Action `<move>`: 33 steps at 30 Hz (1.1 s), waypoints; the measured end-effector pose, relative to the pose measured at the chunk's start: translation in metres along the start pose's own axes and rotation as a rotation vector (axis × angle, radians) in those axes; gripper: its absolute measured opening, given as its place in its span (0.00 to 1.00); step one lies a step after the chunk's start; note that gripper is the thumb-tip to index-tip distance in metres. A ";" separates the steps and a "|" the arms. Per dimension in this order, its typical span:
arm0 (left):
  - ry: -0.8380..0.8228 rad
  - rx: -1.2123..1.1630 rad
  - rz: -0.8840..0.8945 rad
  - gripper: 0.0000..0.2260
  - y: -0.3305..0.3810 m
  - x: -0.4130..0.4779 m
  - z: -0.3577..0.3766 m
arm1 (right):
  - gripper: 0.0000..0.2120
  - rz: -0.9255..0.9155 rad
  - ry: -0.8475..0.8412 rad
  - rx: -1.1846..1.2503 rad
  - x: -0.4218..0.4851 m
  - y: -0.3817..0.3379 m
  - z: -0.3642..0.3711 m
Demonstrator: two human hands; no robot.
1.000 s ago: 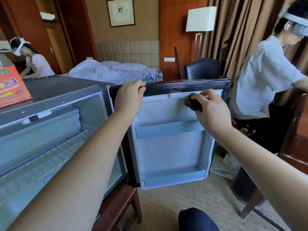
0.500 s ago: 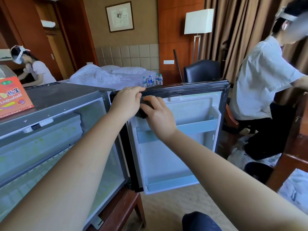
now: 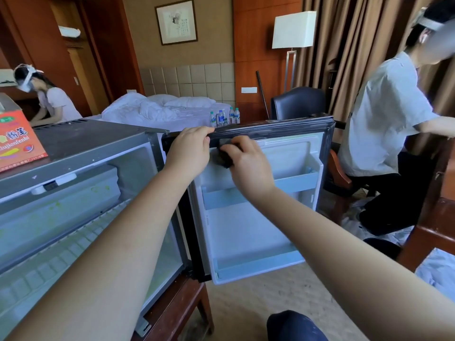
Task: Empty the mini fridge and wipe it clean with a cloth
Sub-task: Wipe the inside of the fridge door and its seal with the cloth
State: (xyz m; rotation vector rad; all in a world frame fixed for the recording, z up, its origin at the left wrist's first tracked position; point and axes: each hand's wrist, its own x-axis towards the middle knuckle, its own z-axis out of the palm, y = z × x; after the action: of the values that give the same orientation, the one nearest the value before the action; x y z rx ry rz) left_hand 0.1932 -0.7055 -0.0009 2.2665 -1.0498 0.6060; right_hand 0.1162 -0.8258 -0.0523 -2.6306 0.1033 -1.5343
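Dark cloth (image 3: 225, 157) has swept left along the door (image 3: 246, 230) (beside left hand (image 3: 189, 151)).

A: Entry one, mini fridge (image 3: 86, 148) cavity?
B: Front open. Wire shelf (image 3: 61, 242) spans it; left forearm (image 3: 138, 230) crosses its right side.
A: Entry two, door (image 3: 283, 134)?
B: Swung wide. Left hand (image 3: 189, 148) grips the top edge at the hinge corner; right hand (image 3: 248, 163), holding the cloth (image 3: 225, 156), sits just beside. Inner face below: free, barring two door shelves (image 3: 298, 182).
A: Entry three, surrounds?
B: Orange box (image 3: 17, 143) on the fridge top's left edge. Seated person (image 3: 384, 119) near the door's free edge.
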 end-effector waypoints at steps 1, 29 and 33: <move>0.001 0.009 0.004 0.16 0.001 0.000 0.000 | 0.13 -0.037 -0.056 0.015 -0.003 -0.005 0.002; 0.216 0.089 0.064 0.19 0.057 -0.008 0.042 | 0.20 0.096 0.080 -0.256 -0.061 0.146 -0.130; 0.234 0.091 0.061 0.20 0.055 -0.009 0.044 | 0.19 0.302 0.032 -0.225 -0.086 0.167 -0.139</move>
State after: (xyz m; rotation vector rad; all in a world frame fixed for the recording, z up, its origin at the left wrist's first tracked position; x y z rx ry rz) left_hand 0.1518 -0.7589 -0.0222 2.1813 -0.9954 0.9364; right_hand -0.0489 -0.9888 -0.0777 -2.5954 0.6801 -1.5365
